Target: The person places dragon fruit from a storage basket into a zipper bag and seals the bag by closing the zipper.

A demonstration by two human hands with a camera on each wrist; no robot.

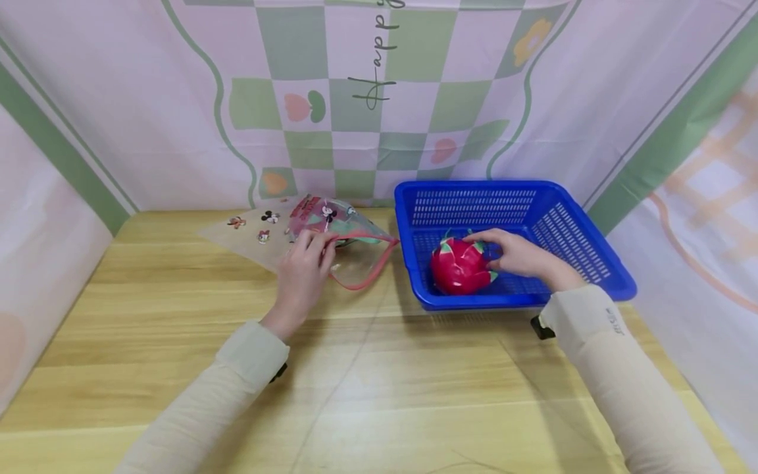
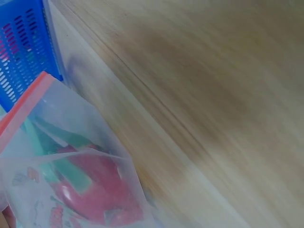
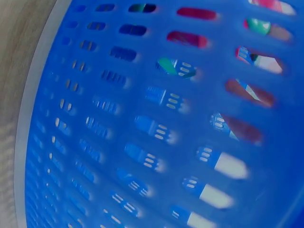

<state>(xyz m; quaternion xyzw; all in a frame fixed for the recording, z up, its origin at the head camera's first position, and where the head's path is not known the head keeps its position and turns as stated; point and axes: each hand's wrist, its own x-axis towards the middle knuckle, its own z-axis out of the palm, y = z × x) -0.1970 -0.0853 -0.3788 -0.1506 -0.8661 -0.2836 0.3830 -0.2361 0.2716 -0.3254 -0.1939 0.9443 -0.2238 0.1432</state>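
Observation:
A clear zip bag (image 1: 275,247) with cartoon prints and a red-edged mouth lies on the table, and my left hand (image 1: 302,273) pinches its mouth edge. Through the plastic in the left wrist view shows a red and green toy fruit (image 2: 102,185). Inside the blue basket (image 1: 474,301) sits a red toy dragon fruit (image 1: 458,268) with green leaf tips. My right hand (image 1: 515,255) grips it from the right, fingers over its top and thumb at its side. The basket's slotted wall (image 3: 128,109) fills the right wrist view and hides most of this hand.
The bag's mouth reaches close to the basket's left wall. Behind both hangs a printed cloth (image 1: 355,145), with more cloth at either side. Light wood tabletop (image 1: 367,388) stretches in front, under my forearms.

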